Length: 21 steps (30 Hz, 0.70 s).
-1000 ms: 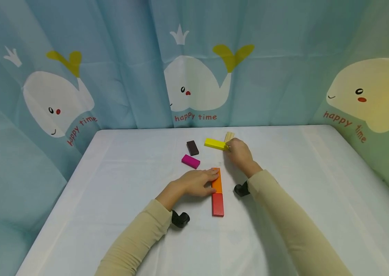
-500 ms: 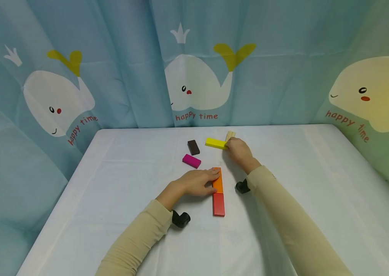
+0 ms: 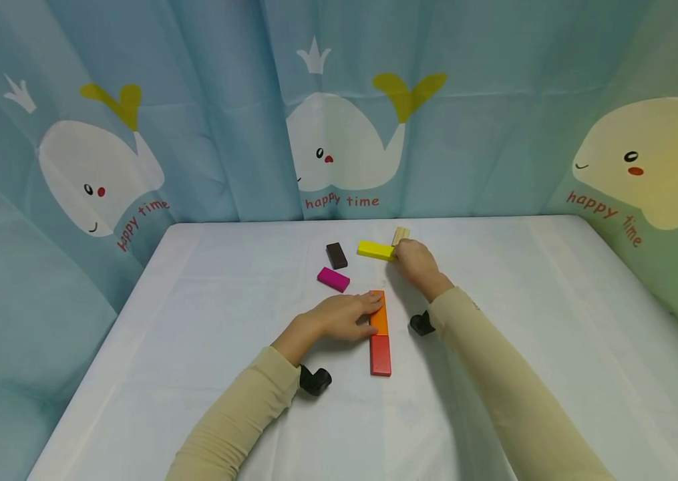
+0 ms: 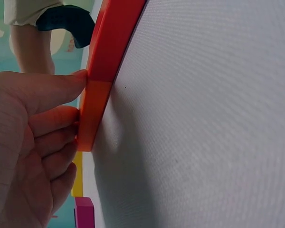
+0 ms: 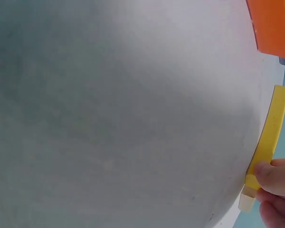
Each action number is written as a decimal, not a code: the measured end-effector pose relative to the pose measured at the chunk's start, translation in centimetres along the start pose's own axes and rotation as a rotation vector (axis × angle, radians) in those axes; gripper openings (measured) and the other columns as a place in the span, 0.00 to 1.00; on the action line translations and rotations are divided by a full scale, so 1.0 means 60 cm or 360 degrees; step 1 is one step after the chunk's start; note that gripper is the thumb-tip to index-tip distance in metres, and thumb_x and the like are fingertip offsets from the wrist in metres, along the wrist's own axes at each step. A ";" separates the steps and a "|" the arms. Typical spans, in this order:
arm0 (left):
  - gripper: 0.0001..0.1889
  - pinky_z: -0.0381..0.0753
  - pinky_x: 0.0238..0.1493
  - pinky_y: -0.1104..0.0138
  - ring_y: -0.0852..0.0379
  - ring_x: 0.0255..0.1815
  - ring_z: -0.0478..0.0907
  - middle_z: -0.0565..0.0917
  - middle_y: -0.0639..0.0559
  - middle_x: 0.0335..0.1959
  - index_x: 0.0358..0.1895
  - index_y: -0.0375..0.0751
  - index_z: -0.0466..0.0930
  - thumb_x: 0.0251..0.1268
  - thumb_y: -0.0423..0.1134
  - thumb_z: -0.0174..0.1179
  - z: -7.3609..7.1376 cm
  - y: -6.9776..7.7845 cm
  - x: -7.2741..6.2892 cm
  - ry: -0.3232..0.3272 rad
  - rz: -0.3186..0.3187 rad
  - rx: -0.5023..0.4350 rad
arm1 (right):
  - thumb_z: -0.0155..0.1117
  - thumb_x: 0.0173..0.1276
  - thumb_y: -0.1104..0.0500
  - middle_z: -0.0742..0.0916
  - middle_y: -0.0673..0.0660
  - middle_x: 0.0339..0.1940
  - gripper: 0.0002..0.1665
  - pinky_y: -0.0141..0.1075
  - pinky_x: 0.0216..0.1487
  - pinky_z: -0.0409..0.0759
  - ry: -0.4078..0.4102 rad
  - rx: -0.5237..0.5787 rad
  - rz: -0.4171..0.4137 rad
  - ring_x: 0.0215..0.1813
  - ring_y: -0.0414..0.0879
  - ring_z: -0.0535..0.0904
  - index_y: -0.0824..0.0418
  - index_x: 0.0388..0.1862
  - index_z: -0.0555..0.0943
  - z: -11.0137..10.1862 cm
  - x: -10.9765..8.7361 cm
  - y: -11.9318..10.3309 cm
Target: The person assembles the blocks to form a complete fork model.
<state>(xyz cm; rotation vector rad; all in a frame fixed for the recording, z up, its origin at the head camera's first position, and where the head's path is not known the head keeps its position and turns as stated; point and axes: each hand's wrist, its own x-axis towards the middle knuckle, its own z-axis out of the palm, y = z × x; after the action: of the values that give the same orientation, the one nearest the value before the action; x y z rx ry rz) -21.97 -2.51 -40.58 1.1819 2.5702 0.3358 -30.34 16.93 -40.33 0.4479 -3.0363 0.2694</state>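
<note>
On the white tabletop, an orange block (image 3: 380, 319) and a red block (image 3: 380, 355) lie end to end in one line. My left hand (image 3: 339, 316) rests on the orange block from the left. In the left wrist view its thumb (image 4: 61, 88) touches near the seam of the two blocks and its other fingertips are on the orange one. Farther back, my right hand (image 3: 418, 264) pinches the right end of a long yellow block (image 3: 375, 250). A pale wooden block (image 5: 247, 199) shows just beyond the pinched end in the right wrist view.
Left of the yellow block lies a dark brown block (image 3: 336, 255), with a magenta block (image 3: 333, 279) in front of it. Black wrist cameras (image 3: 315, 383) hang below both sleeves. A whale-print curtain (image 3: 194, 133) stands behind the table's back edge.
Both hands keep almost the same positions, the left on the orange block and the right at the yellow block's end. The whole head view shifts very slightly.
</note>
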 end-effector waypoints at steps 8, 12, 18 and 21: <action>0.30 0.53 0.66 0.68 0.62 0.69 0.52 0.59 0.53 0.69 0.68 0.45 0.61 0.66 0.51 0.51 0.002 0.003 0.000 -0.0002 -0.0018 -0.0018 | 0.58 0.61 0.72 0.82 0.61 0.32 0.08 0.43 0.44 0.76 -0.0009 0.0036 0.0023 0.33 0.51 0.75 0.69 0.35 0.84 -0.003 -0.011 -0.004; 0.30 0.54 0.66 0.67 0.62 0.69 0.52 0.60 0.53 0.69 0.68 0.45 0.61 0.66 0.51 0.51 0.002 0.004 -0.001 0.0007 -0.0025 -0.0017 | 0.57 0.61 0.72 0.82 0.61 0.33 0.09 0.43 0.44 0.76 -0.0027 0.0040 0.0029 0.34 0.51 0.75 0.69 0.36 0.85 -0.006 -0.013 -0.006; 0.30 0.53 0.66 0.67 0.63 0.69 0.51 0.59 0.54 0.69 0.68 0.45 0.61 0.66 0.51 0.51 0.000 0.003 -0.001 0.0005 -0.0040 -0.0015 | 0.58 0.62 0.71 0.83 0.61 0.36 0.10 0.42 0.45 0.76 -0.0069 0.0031 0.0039 0.35 0.50 0.74 0.69 0.40 0.84 -0.010 -0.011 -0.009; 0.30 0.52 0.66 0.67 0.62 0.69 0.51 0.59 0.54 0.69 0.69 0.45 0.60 0.66 0.51 0.51 0.000 0.003 -0.001 -0.0004 -0.0039 -0.0026 | 0.58 0.62 0.71 0.83 0.61 0.36 0.10 0.42 0.45 0.76 -0.0078 0.0026 0.0036 0.35 0.50 0.74 0.69 0.39 0.84 -0.010 -0.010 -0.008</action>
<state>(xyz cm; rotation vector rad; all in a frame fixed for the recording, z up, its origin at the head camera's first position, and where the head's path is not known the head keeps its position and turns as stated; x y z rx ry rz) -21.84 -2.43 -40.51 1.1437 2.5725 0.3487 -29.61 16.75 -39.70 0.4275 -3.0911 0.2884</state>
